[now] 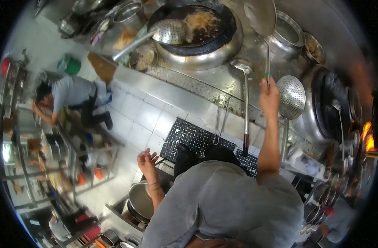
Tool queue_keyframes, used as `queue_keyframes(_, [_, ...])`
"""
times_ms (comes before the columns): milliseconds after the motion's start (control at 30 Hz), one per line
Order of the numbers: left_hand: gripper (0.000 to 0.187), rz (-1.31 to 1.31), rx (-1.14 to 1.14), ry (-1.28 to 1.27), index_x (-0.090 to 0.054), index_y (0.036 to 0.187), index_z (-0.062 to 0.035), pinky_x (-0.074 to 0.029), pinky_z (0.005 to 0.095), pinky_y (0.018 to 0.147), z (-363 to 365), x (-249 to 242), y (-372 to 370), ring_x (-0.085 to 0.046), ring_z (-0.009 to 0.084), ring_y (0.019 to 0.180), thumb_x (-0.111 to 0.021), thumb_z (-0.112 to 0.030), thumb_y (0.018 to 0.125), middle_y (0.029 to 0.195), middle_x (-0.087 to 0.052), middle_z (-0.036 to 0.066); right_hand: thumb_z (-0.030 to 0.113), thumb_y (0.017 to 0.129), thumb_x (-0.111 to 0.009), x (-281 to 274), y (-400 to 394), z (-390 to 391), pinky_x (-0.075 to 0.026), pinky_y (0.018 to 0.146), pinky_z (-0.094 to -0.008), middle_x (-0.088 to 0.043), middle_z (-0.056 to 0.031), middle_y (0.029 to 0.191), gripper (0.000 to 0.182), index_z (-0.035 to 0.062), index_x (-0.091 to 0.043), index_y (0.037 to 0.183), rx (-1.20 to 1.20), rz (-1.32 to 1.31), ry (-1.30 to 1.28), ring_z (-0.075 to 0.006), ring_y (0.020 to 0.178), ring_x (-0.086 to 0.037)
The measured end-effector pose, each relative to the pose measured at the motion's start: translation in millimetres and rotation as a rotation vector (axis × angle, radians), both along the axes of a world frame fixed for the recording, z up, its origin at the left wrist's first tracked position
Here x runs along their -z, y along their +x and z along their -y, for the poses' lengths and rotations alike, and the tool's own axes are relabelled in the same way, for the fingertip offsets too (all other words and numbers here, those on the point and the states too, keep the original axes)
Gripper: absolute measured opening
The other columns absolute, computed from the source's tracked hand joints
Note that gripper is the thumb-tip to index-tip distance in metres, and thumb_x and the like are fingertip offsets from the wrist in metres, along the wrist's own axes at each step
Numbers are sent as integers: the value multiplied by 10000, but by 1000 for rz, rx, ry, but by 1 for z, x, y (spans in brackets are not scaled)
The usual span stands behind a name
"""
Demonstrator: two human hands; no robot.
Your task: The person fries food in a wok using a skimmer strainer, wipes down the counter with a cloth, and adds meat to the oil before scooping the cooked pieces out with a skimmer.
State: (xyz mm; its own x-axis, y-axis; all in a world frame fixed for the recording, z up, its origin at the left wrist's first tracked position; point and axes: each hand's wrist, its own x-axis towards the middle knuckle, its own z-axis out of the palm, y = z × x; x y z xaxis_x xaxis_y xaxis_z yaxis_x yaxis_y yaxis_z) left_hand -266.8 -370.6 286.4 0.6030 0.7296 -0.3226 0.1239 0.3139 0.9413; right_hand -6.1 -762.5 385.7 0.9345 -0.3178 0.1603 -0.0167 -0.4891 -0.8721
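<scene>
My right hand (269, 94) is raised and closed around the thin handle of a long metal turner (260, 16), just below a green band on the handle. The turner's broad blade hangs over the right rim of a big steel wok (205, 56) that holds browned fried food (199, 20). A perforated skimmer (169, 32) rests in the wok. My left hand (147, 160) is held out low at my side, fingers loosely curled, holding nothing, above stacked metal bowls (139, 202).
A ladle (243, 66), a second skimmer (291, 97) and tongs (222, 120) lie along the steel counter. Another dark wok (329, 107) and flames (367, 137) are at the right. Black mats (193, 138) cover the tiled floor. Another person (69, 93) bends by shelves at left.
</scene>
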Motion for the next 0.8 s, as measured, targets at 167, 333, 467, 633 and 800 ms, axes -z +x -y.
queue_keyframes(167, [123,20,50,-20,-491,1025,-86,-556,317,666,-20,2,34,-647,220,827,-559,-146,943,1140,-598,132,131,915,-510,-11,50,-51,-442,503,-343,-611,-114,695,222,14,-606,1077,-151,84,-93,-193,563,-585])
queue_keyframes(333, [178,111,149,34,-481,1074,-18,-549,308,678,-67,-4,73,-639,228,833,-524,-132,945,1144,-594,149,92,827,-517,2,151,-129,-412,370,-407,-526,-154,525,123,-6,-566,772,-299,-194,6,-277,364,-543])
queue_keyframes(467, [190,180,66,101,-489,1098,4,-552,317,689,-119,-11,81,-637,233,850,-480,-83,929,1153,-578,146,73,840,-509,-11,202,-156,-385,380,-374,-550,-104,579,137,-6,-572,748,-298,-125,-68,-210,428,-531])
queue_keyframes(633, [195,175,-182,59,-495,1098,-23,-539,311,686,-164,12,47,-628,235,845,-514,-112,925,1112,-587,128,78,871,-491,-20,172,-149,-377,373,-362,-558,-95,604,155,4,-582,770,-195,255,-335,-201,443,-539])
queue_keyframes(800, [174,46,-314,-111,-454,1036,-95,-525,306,653,-168,45,26,-625,226,793,-568,-123,907,1066,-611,115,80,863,-512,-30,157,-149,-383,379,-362,-576,-118,604,158,-31,-613,812,-253,-161,-51,-204,397,-532])
